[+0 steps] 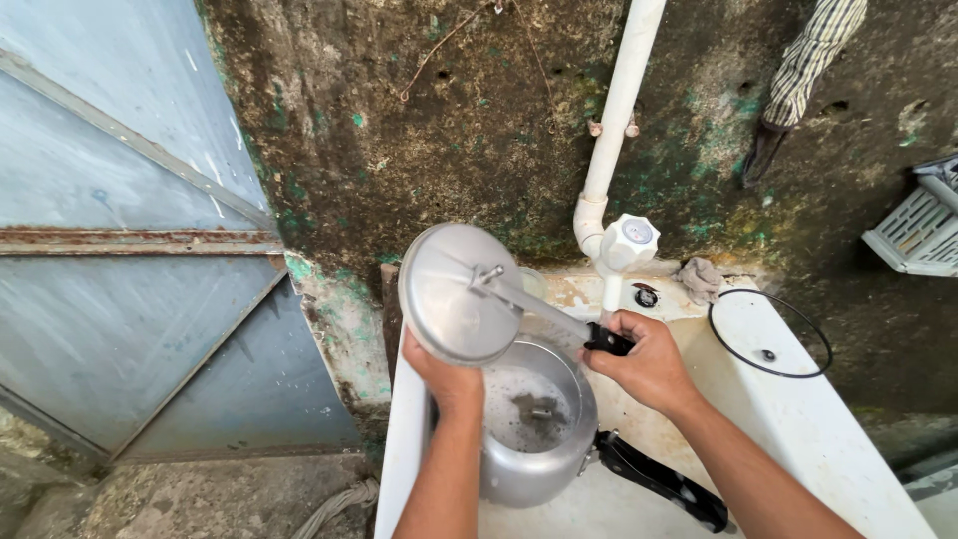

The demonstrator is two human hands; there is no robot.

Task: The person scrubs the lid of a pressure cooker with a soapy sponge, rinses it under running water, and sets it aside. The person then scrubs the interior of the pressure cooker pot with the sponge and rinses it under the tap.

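A metal pressure cooker lid (454,289) is held upright on its edge above a metal pressure cooker pot (534,444) in a white sink (798,399). My left hand (444,374) supports the lid's lower rim. My right hand (644,354) grips the black handle (607,342) at the end of the lid's metal bar. Soapy water and a small metal piece lie inside the pot. The pot's own black handle (664,481) points toward the lower right.
A white plastic tap (629,243) on a white pipe (617,110) hangs over the sink. A black rubber gasket ring (770,334) lies on the sink's right side. A grey metal door (120,250) stands at left, a white basket (918,225) at right.
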